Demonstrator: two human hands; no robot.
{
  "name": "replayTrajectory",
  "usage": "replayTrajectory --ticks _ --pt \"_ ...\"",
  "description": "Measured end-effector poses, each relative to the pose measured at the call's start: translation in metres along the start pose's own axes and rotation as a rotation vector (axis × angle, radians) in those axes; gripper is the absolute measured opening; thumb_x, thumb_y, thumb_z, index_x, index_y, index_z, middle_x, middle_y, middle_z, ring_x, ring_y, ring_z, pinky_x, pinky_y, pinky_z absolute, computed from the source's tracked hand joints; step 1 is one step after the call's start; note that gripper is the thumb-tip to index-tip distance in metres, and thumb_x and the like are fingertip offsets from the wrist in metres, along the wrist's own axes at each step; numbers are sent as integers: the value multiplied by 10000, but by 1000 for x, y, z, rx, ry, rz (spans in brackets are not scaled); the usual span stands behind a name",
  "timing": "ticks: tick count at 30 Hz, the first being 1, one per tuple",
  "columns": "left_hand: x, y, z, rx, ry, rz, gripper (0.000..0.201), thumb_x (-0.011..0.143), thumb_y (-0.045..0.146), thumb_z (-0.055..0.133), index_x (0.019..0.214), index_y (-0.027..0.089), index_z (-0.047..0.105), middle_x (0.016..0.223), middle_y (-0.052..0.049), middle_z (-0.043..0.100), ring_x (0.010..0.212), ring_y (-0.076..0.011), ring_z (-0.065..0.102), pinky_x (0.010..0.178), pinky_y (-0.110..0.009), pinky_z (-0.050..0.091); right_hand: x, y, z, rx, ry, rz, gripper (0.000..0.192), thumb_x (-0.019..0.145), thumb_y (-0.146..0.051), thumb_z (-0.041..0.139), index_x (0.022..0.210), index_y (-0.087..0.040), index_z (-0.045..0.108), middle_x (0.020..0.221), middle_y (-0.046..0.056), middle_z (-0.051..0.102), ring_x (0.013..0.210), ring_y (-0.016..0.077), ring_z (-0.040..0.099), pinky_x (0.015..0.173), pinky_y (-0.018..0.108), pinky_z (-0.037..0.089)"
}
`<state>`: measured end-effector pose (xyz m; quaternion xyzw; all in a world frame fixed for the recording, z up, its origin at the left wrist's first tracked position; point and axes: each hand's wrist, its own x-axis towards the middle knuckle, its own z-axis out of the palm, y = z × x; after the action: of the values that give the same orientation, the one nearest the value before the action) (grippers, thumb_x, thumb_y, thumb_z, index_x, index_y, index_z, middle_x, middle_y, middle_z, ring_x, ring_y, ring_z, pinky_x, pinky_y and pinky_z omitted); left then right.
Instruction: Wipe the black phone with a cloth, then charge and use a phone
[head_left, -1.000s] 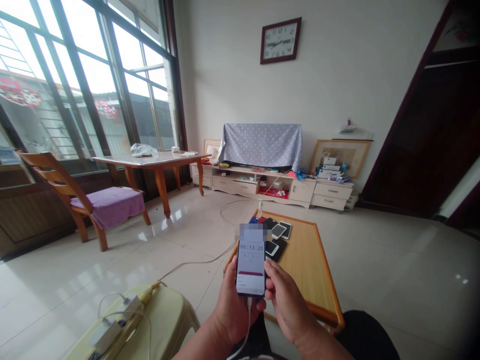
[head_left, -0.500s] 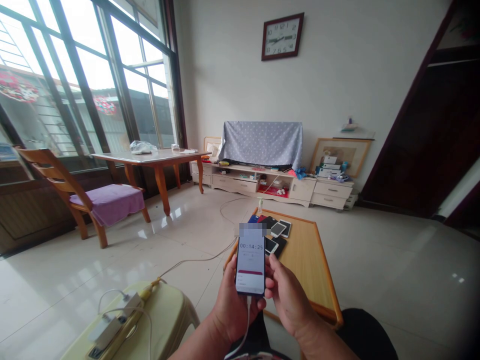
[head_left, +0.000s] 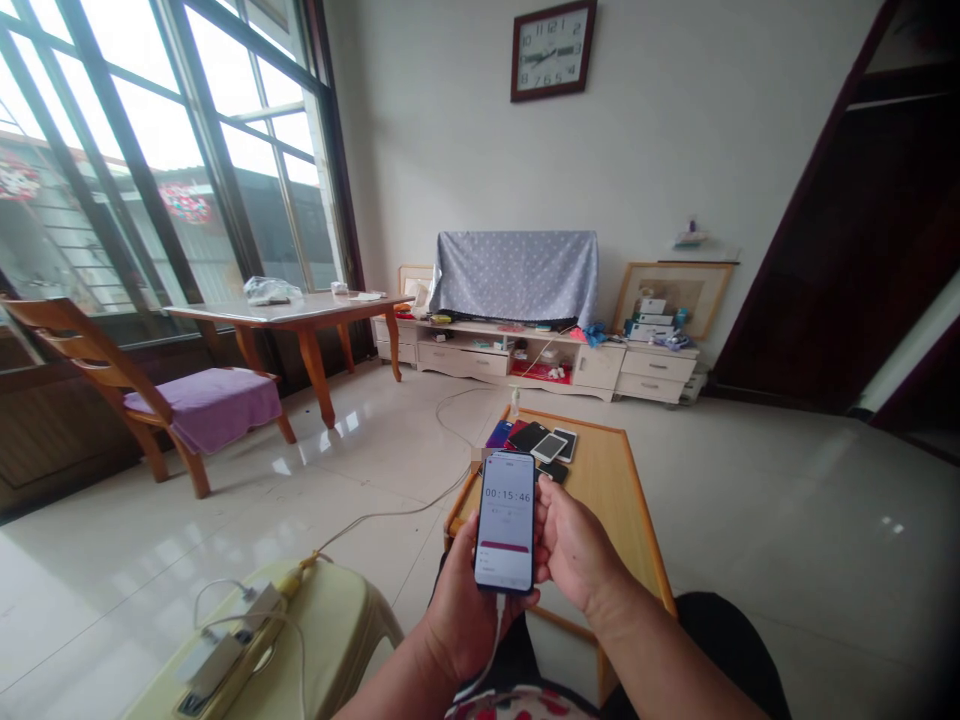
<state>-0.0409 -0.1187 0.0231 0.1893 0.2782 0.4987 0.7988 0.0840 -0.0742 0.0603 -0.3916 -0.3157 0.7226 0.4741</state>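
A smartphone (head_left: 505, 520) is upright in front of me, its lit screen showing a timer at 00:15:46. My left hand (head_left: 465, 610) wraps round its lower left side and back. At the phone's right edge, the curled fingers of my right hand (head_left: 577, 550) touch the side, with the thumb raised near the upper edge. A white charging cable (head_left: 498, 630) runs down from the phone's bottom. Beyond the hands, several phones, among them a white phone (head_left: 549, 447), lie on a low wooden table (head_left: 600, 490).
To the left, a pale green stool (head_left: 337, 610) carries a power strip (head_left: 240, 660) with white chargers plugged in. A small bottle (head_left: 515, 402) stands at the table's far edge. Farther off are a chair (head_left: 180, 410), a dining table (head_left: 300, 308) and a low cabinet (head_left: 465, 360).
The timer has gone from 00:14:25 to 00:15:46. My right hand has shifted slightly up along the phone's edge. The view has moved a little; the phone stays held.
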Motion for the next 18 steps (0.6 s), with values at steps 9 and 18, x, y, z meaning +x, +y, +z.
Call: replayTrajectory --ticks 9,18 --pt "5 -3 -3 -34 55 29 520 954 577 551 1281 184 648 1078 -116 768 912 -251 734 746 -327 550 6 7 -12 73 29 -28 396 948 -522 539 1138 -212 695 944 75 776 778 217 718 548 280 523" --pt "11 -4 -2 -42 75 94 452 942 504 572 1249 186 666 1021 -104 774 915 -259 727 773 -356 574 3 9 -12 12 30 -34 396 930 -556 565 1108 -228 698 902 56 780 785 219 719 580 293 505"
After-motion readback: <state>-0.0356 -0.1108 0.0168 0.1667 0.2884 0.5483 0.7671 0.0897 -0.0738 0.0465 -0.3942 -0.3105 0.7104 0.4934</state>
